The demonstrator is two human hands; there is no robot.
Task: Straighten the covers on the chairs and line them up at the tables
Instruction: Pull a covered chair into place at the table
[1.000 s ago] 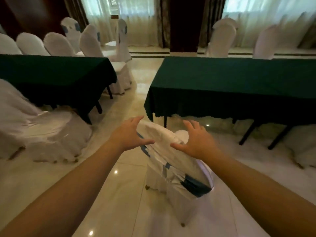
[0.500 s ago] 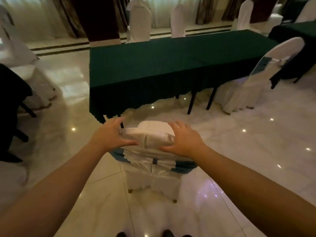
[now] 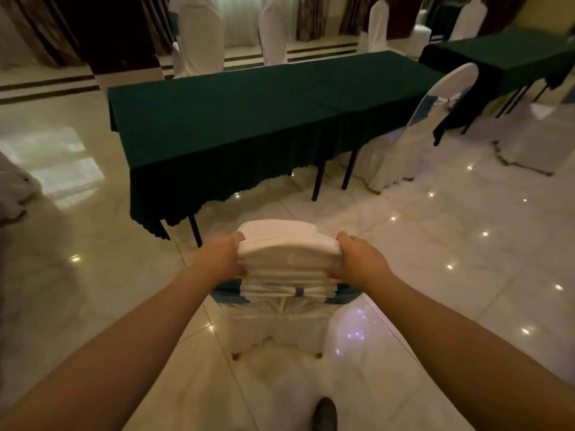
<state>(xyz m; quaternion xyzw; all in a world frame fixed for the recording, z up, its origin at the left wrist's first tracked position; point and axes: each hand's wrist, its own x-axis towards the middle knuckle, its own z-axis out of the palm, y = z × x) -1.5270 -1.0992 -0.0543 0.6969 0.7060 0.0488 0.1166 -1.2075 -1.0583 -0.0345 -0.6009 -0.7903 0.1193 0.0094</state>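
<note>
The left hand [image 3: 222, 258] and the right hand [image 3: 359, 262] gripped the two sides of the top of a white-covered chair [image 3: 287, 275], fingers curled around the backrest edges and thumbs on the near face. The white chair cover [image 3: 289, 253] lay bunched in folds over the backrest, with a blue sash [image 3: 228, 295] tied around it lower down. The chair stood on the glossy tiled floor [image 3: 451, 244] at 6 o'clock from the long green-clothed table [image 3: 249, 113], near its corner but not tucked under it. A second covered chair [image 3: 417, 132] with a blue sash stood at the table's 3 o'clock end, leaning against it. More white-covered chairs [image 3: 202, 35] lined the far side at 12 o'clock. Another green table [image 3: 504, 54] stood at 2 o'clock. A shoe [image 3: 325, 415] showed at the bottom edge.
</note>
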